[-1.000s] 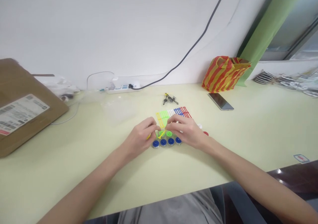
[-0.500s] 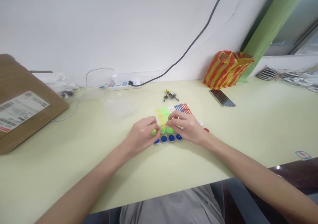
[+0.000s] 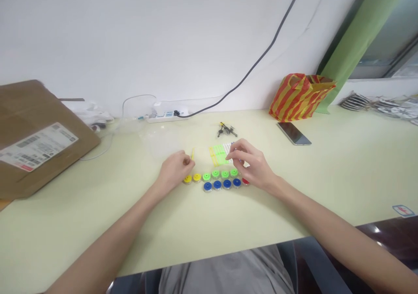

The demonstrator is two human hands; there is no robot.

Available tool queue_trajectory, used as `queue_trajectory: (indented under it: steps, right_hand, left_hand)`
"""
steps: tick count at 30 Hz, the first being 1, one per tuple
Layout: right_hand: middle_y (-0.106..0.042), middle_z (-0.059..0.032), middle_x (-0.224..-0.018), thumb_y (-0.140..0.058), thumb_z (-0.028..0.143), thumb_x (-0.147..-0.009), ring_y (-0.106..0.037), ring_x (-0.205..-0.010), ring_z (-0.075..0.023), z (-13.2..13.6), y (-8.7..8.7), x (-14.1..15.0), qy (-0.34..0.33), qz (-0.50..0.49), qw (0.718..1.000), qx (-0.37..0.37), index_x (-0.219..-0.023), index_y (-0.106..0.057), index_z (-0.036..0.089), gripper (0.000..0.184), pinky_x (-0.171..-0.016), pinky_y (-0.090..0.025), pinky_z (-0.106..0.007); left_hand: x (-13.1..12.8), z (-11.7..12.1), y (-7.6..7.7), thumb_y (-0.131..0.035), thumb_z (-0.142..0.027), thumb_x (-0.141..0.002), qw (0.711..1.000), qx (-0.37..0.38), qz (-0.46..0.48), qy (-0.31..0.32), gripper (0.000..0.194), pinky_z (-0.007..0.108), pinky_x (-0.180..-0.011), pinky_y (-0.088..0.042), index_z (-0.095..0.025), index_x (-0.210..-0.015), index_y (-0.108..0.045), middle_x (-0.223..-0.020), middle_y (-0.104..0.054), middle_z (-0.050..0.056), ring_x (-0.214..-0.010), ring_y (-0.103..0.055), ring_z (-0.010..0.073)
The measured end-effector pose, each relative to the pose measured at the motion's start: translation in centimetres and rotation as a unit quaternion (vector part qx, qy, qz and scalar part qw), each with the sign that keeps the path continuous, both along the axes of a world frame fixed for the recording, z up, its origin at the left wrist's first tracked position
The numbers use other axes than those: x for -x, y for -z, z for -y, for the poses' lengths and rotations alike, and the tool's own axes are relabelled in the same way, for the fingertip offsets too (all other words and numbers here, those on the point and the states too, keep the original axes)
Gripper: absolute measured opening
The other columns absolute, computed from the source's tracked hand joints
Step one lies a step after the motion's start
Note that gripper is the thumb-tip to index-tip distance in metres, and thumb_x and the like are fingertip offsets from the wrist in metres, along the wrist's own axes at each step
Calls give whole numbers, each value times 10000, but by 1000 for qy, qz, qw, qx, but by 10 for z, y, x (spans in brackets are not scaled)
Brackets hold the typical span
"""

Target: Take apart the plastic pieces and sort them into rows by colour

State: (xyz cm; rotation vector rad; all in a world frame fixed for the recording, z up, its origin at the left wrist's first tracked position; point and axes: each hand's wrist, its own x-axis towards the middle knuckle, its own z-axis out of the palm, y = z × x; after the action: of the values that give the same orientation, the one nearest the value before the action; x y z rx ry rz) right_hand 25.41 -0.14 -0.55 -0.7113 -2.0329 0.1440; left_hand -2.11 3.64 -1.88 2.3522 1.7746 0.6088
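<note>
My left hand (image 3: 174, 168) is closed in a pinch on a thin yellow plastic stick (image 3: 192, 155), which points up from the fingertips. Just below those fingers sit yellow-topped little round pots (image 3: 197, 178). My right hand (image 3: 251, 161) hovers over the right part of a row of coloured plastic sticks, its fingers bent and apart, with nothing visible in them. Beside its fingertips lie green sticks (image 3: 220, 154), with yellow sticks (image 3: 213, 156) to their left. Green-topped pots (image 3: 215, 174) and blue-topped pots (image 3: 227, 183) stand in two rows in front. A red-topped pot (image 3: 246, 182) is partly hidden by my right hand.
Behind the sticks lies a small black and yellow object (image 3: 226, 130). A phone (image 3: 294, 133) and a striped bag (image 3: 300, 97) are at the back right. On the left leans a cardboard box (image 3: 42, 137); a power strip (image 3: 168, 115) rests by the wall.
My hands have come apart. My left hand has moved left with the yellow stick, uncovering the yellow-topped pots, while my right hand has shifted slightly right. The view has tilted a little.
</note>
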Motion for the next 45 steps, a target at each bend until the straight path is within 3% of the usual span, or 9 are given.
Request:
queue_trajectory:
  steps: [3,7,10,24,36,45]
  right_hand:
    - [-590,-74,-1005,-475,41,-914,-581,-738,-137,1,-1,0,-2,-2,1000,-5,-947,-660,206,250,-595,-438,-280]
    - [-587,-78,-1001,-465,45,-917,-583,-763,-145,1,-3,0,-4,0,1000,-7,-935,-654,205,248,-605,-444,-284]
    - [-593,-78,-1007,-464,44,-915,-589,-776,-147,0,-3,-1,-5,4,1000,-12,-939,-652,208,251,-615,-455,-283]
    - [-594,-79,-1007,-468,37,-907,-576,-786,-157,-1,-3,-2,-10,20,999,-34,-938,-635,215,246,-661,-477,-301]
    - [-581,-74,-1003,-465,18,-901,-569,-776,-146,1,-5,-3,-14,32,998,-49,-935,-623,207,249,-640,-461,-281]
    - [-587,-77,-1002,-479,7,-901,-578,-797,-154,0,-6,-4,-10,33,998,-61,-935,-622,200,242,-654,-465,-288]
  left_hand:
    - [7,-7,2,-511,-266,-860,1000,3,9,-4,312,303,-600,-320,-198,-557,-482,-686,-570,32,-621,-516,175]
    - [15,-15,3,-529,-304,-879,999,-12,28,-20,173,301,-662,-376,-195,-802,-640,-781,-614,35,-722,-565,200]
    - [15,-18,4,-556,-306,-875,999,-12,35,-3,173,298,-704,-409,-206,-924,-688,-781,-586,16,-743,-570,197]
    - [8,-24,11,-603,-293,-903,995,-17,79,58,213,299,-676,-399,-199,-925,-793,-782,-565,16,-706,-558,166]
    - [-5,-30,18,-594,-329,-961,980,14,107,166,247,281,-670,-411,-269,-1082,-801,-789,-557,9,-719,-549,152]
    - [-1,-29,13,-603,-336,-953,985,21,94,143,262,297,-678,-405,-248,-1103,-798,-793,-540,9,-721,-544,159]
